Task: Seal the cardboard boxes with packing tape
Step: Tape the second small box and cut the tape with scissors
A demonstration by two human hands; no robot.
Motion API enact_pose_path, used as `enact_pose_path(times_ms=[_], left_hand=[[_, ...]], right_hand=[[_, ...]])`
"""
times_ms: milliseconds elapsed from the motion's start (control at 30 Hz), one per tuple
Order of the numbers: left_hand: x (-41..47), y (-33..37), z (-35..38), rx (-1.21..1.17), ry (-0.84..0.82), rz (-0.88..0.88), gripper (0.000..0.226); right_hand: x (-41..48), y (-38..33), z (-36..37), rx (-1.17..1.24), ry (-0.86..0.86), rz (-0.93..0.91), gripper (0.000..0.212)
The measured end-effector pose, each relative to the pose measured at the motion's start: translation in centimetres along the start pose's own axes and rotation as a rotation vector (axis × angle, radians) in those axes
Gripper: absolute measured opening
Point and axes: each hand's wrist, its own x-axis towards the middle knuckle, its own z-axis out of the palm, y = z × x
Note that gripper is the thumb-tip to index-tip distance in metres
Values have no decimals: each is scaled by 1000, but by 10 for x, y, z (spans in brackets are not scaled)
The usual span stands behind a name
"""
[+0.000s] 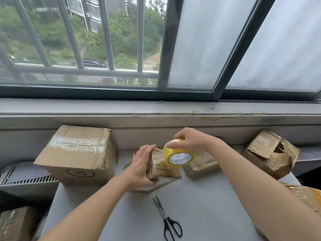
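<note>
On the table (211,213), left hand (141,164) clasps crumpled, seemingly taped box (160,170), right hand (189,140) pinches glossy tape roll (179,158)

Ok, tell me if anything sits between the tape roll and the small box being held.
Nothing visible does. The right hand holds the tape roll just above the small box, gripped by the left hand. Scissors lie apart.
</note>
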Motion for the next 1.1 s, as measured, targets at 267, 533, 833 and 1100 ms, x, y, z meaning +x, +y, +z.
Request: enact_pose_path(times_ms=[267,533,833,1100], left_hand=[[-38,-18,-4,-182,187,-34,118],[-56,-21,4,-194,241,-93,132],[-88,-46,11,-260,46,-199,130],[-27,10,-46,-275,11,20,41]], right_hand=[[12,-52,25,-392,15,-31,63],[13,-59,23,-655,2,2,56],[16,-78,34,-734,39,-60,54],[5,-96,21,-905,33,-158,57]])
